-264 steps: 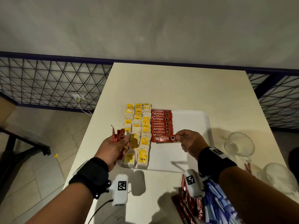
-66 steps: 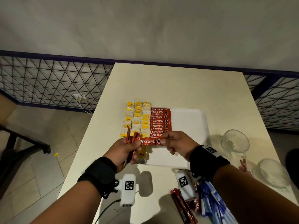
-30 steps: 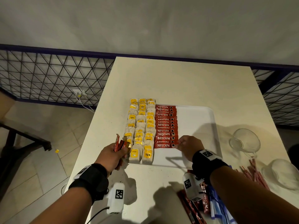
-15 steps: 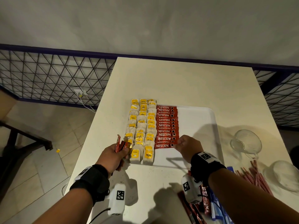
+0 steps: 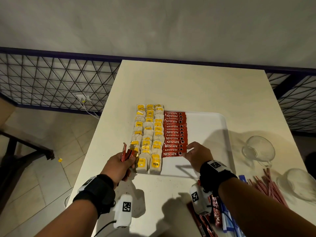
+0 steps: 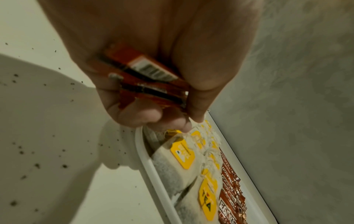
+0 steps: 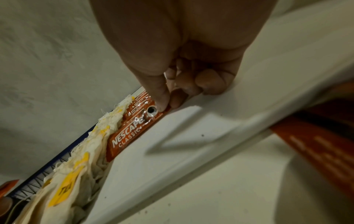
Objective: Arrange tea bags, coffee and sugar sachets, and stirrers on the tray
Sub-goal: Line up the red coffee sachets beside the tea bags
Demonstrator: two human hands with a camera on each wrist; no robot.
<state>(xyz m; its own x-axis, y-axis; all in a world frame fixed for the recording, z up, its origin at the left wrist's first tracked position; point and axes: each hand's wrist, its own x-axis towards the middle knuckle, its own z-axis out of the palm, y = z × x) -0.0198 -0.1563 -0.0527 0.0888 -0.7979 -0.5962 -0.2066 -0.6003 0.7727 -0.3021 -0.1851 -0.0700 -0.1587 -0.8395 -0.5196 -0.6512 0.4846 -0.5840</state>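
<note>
White tray: left hand grips spare coffee sachets; right hand seemingly pinches the nearest sachet.

White tray lies flat on the table. Tea bags, cream with yellow tags, fill its left side in three overlapping columns. Red coffee sachets form one overlapping column just beside them; the nearest sachet lies flat, label up. Spare red sachets stand upright beside the tray's left edge. Red stirrers lie loose on the table, right of the tray.
</note>
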